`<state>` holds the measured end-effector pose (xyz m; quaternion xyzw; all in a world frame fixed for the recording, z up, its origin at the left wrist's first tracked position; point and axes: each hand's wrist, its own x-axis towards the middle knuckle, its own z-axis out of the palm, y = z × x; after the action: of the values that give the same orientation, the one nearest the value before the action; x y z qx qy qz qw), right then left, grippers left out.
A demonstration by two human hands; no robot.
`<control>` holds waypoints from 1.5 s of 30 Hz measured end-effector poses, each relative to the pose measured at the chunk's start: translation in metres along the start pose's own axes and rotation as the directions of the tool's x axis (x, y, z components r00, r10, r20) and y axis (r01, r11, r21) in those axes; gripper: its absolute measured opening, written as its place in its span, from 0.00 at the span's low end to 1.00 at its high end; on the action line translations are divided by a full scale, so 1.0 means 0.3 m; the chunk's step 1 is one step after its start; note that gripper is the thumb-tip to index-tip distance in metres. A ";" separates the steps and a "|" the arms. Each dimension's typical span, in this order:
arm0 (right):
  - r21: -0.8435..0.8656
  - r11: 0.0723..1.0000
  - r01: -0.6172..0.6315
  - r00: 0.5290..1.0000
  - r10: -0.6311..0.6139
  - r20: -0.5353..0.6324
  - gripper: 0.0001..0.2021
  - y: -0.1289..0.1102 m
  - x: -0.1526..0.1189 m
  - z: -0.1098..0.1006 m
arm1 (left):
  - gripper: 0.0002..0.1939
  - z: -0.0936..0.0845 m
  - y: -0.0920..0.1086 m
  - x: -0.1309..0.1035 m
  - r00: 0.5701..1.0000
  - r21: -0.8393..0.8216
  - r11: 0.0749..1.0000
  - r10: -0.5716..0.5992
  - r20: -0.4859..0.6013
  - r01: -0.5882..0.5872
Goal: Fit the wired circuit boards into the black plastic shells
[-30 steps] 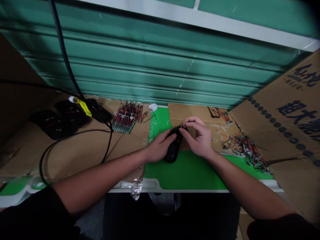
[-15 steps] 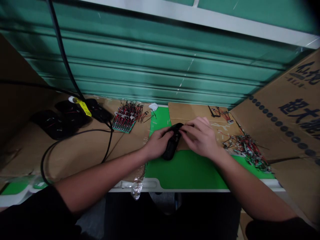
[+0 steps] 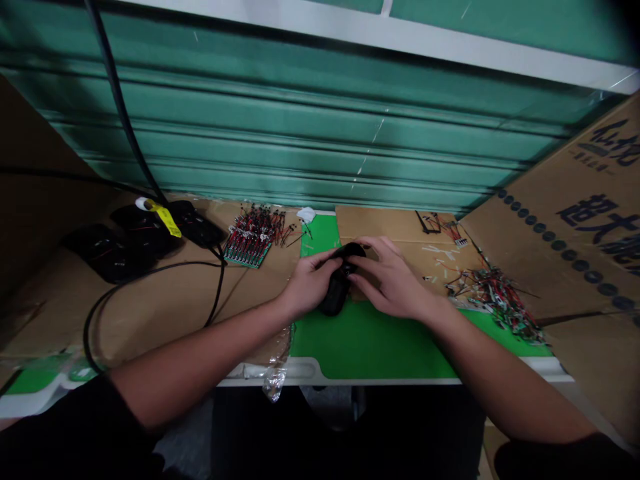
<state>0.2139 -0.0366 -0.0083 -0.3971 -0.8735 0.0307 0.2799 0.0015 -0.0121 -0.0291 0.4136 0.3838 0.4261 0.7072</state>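
Observation:
A long, rounded black plastic housing [image 3: 334, 297] is held at a slant over the green mat. My left hand [image 3: 311, 283] is closed around its left side, with the thumb lying across the top. At the upper right end of the housing, my right hand [image 3: 393, 277] has its fingers and thumb bent onto it. Whether a small part is between those fingertips is hidden. Left of my hands stands a green circuit board [image 3: 245, 252] with many red and black wires rising from it.
Several black housings [image 3: 120, 257] lie at the left by a black cable [image 3: 115, 87] with a yellow tag [image 3: 167, 220]. A tangled heap of wired boards [image 3: 503, 297] lies at the right. A cardboard box wall [image 3: 575, 227] bounds the right side, a green panel [image 3: 300, 127] the back.
My right-hand fingers have shifted slightly left and spread over the top of the housing. The housing has moved a little left in my left hand.

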 end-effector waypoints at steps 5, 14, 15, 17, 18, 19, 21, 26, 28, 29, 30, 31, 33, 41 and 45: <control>0.003 1.000 0.005 1.000 -0.005 -0.026 0.19 0.015 -0.007 0.000 | 0.19 -0.001 -0.001 0.004 0.999 -0.073 0.996 -0.047 0.009 0.048; -0.003 1.000 -0.016 0.999 0.015 -0.044 0.21 0.016 -0.008 -0.011 | 0.19 0.007 0.015 -0.008 0.989 -0.107 0.984 -0.143 0.026 0.145; -0.015 1.000 -0.015 0.999 0.015 -0.037 0.20 0.017 -0.008 -0.010 | 0.18 0.009 0.015 -0.010 0.990 -0.109 0.984 -0.140 0.024 0.142; -0.015 1.000 -0.017 1.000 0.017 -0.026 0.17 0.014 -0.006 -0.006 | 0.18 0.012 0.012 -0.011 0.991 -0.108 0.985 -0.130 0.016 0.131; -0.002 1.000 -0.018 1.000 0.018 -0.025 0.17 0.010 -0.005 -0.004 | 0.18 0.013 0.010 -0.011 0.992 -0.102 0.987 -0.125 0.008 0.125; 0.019 1.000 -0.018 1.000 0.019 -0.025 0.16 0.005 -0.004 -0.002 | 0.18 0.014 0.008 -0.011 0.993 -0.095 0.988 -0.120 0.000 0.120; 0.068 0.997 -0.020 1.000 0.021 -0.016 0.16 -0.006 -0.002 -0.001 | 0.17 0.013 0.004 -0.010 0.992 -0.081 0.989 -0.125 -0.010 0.124; 0.085 0.996 -0.041 0.999 0.040 0.010 0.17 -0.011 -0.002 -0.006 | 0.16 0.009 0.012 -0.010 0.985 -0.094 0.981 -0.171 0.020 0.172; 0.061 0.998 -0.033 0.999 0.033 0.000 0.17 -0.006 -0.003 -0.009 | 0.16 0.010 0.016 -0.011 0.984 -0.095 0.979 -0.177 0.032 0.179; 0.052 0.998 -0.027 1.000 0.028 -0.007 0.17 -0.003 -0.003 -0.011 | 0.16 0.010 0.017 -0.011 0.984 -0.092 0.979 -0.178 0.033 0.180; 0.045 0.999 -0.021 1.000 0.022 -0.015 0.17 -0.001 -0.003 -0.013 | 0.17 0.011 0.018 -0.011 0.984 -0.089 0.980 -0.178 0.031 0.180; 0.042 0.999 -0.016 1.000 0.017 -0.024 0.17 -0.001 -0.003 -0.014 | 0.17 0.011 0.017 -0.011 0.984 -0.087 0.980 -0.177 0.028 0.178; 0.041 0.999 -0.008 0.999 0.010 -0.040 0.17 -0.001 -0.001 -0.017 | 0.17 0.012 0.016 -0.011 0.985 -0.084 0.982 -0.170 0.023 0.171; 0.052 0.998 -0.020 0.997 0.024 -0.067 0.16 -0.004 0.001 -0.015 | 0.18 0.011 0.013 -0.011 0.988 -0.078 0.985 -0.153 0.025 0.154; 0.031 0.999 -0.026 0.998 0.028 -0.052 0.15 0.001 -0.004 -0.006 | 0.19 0.010 0.013 -0.009 0.988 -0.089 0.984 -0.152 0.021 0.153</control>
<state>0.2156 -0.0375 -0.0074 -0.4053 -0.8598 0.0375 0.3083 0.0023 -0.0142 -0.0241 0.3537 0.3895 0.3846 0.7585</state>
